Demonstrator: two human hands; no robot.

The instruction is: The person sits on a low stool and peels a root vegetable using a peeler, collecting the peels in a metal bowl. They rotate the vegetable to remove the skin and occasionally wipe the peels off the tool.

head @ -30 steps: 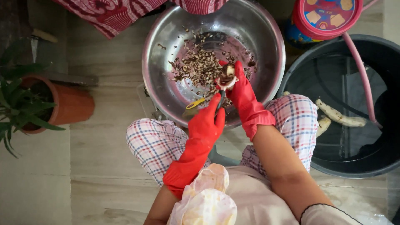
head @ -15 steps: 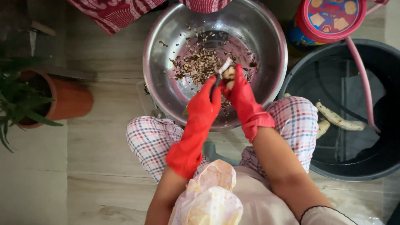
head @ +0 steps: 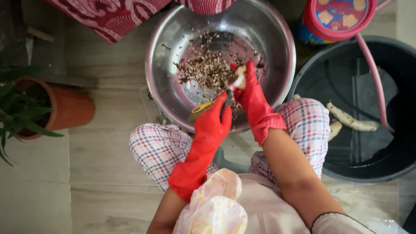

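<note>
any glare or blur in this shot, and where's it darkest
Head view: soft glare on the steel bowl, which mirrors red fabric near its base; the red-gloved left hand and right hand look slightly soft; the black tub interior is the darkest area; wide-angle bending at edges.

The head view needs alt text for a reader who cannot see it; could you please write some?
Two red-gloved hands, left hand with a yellow-handled peeler and right hand holding a pale root, work over a steel bowl of brown peelings. Peeled roots lie in a dark tub alongside.
</note>
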